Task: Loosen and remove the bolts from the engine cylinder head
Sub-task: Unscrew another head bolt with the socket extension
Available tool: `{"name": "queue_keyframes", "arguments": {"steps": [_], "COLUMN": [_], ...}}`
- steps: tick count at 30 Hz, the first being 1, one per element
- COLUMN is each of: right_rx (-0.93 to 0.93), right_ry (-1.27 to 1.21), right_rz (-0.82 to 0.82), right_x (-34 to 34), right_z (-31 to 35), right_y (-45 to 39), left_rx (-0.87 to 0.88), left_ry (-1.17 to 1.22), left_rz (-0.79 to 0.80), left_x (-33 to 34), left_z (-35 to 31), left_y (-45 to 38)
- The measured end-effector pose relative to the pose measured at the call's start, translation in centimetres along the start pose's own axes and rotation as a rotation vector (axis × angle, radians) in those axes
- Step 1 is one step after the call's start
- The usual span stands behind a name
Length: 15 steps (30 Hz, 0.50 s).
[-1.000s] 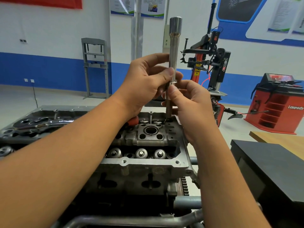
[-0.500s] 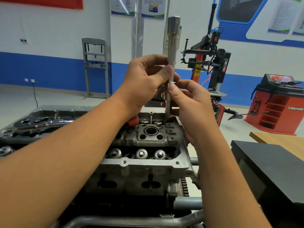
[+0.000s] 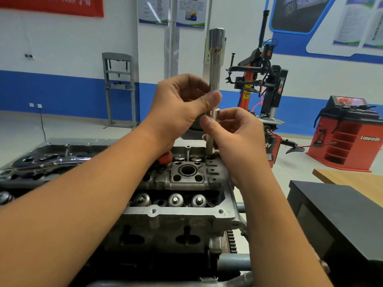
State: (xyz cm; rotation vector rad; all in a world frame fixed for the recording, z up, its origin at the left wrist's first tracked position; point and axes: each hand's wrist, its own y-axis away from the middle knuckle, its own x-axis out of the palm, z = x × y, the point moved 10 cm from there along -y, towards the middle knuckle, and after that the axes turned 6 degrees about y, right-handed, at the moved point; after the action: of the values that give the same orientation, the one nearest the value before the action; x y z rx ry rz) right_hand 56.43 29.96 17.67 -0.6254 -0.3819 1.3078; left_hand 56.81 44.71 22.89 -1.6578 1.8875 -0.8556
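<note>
Head view: left hand (image 3: pixel 178 108) and right hand (image 3: pixel 234 139) both pinch the upright socket extension (image 3: pixel 214 75) standing in the cylinder head (image 3: pixel 186 183). Rigid, smooth steel, likely slippery; gripping low on the shaft near the bolt hole seems best.

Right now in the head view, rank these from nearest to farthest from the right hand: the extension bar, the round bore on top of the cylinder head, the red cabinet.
1. extension bar: pinched in the right hand.
2. round bore: below, to its left.
3. red cabinet: far right, on the floor.
</note>
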Motion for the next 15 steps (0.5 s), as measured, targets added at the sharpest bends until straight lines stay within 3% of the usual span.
{"name": "queue_keyframes", "arguments": {"steps": [7,12,15], "right_rx": [0.000,-0.030,0.001], "right_ry": [-0.085,0.030,0.019], "right_rz": [0.129,-0.053,-0.005], "right_x": [1.4,-0.4,0.2], "right_z": [0.3,0.5,0.5], "right_y": [0.1,0.2,0.2], "left_rx": [-0.063,-0.013,-0.064], "left_ry": [0.119,0.009,0.057], "left_rz": [0.073,0.003,0.075], "left_x": [0.7,-0.1,0.6], "left_z": [0.9,0.1,0.6], "left_y": [0.1,0.1,0.1]}}
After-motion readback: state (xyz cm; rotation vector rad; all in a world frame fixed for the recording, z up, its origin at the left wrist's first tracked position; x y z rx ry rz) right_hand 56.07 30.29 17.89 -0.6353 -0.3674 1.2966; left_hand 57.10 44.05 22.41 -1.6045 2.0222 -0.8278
